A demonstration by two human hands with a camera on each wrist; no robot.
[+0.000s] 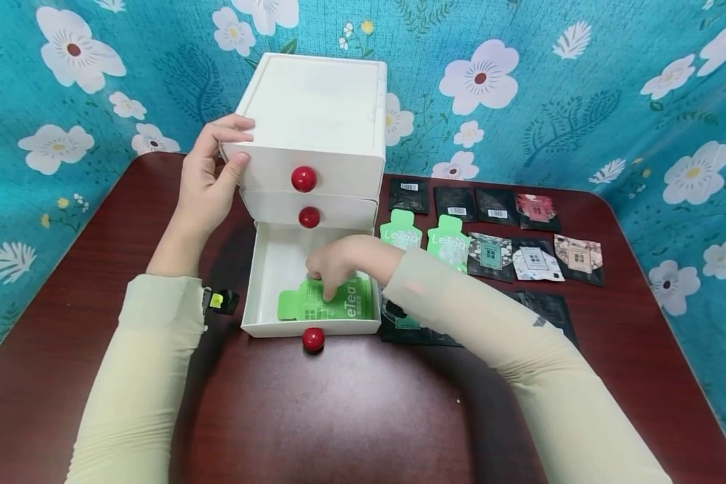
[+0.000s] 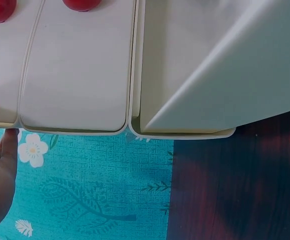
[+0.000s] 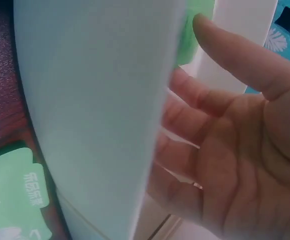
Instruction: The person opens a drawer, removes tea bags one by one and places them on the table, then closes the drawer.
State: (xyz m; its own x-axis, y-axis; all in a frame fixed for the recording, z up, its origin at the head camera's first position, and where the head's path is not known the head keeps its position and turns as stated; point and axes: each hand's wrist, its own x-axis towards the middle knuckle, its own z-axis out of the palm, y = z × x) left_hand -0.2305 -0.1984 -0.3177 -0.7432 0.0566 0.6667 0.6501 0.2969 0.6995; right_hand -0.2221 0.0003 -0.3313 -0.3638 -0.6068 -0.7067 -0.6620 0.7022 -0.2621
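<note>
A white drawer unit (image 1: 314, 101) with red knobs stands on the table, its bottom drawer (image 1: 269, 252) pulled out. Green LeTea packets (image 1: 339, 306) lie flat inside that drawer, overlapping. My right hand (image 1: 339, 262) reaches into the drawer over them, one digit pointing down onto the green surface. In the right wrist view, the thumb (image 3: 225, 45) and fingers stand apart, with green packet edge near the tips and the drawer wall (image 3: 95, 100) hiding part of them. My left hand (image 1: 208, 175) rests on the unit's upper left corner, fingers on top and thumb at the front.
Two more green LeTea packets (image 1: 448, 242) lie right of the unit. Around them are several black sachets (image 1: 409, 195) and patterned ones (image 1: 490, 257), partly under the right forearm. A small black object with a yellow patch (image 1: 218, 300) is at the left cuff. Behind hangs a blue flowered cloth (image 1: 550, 81).
</note>
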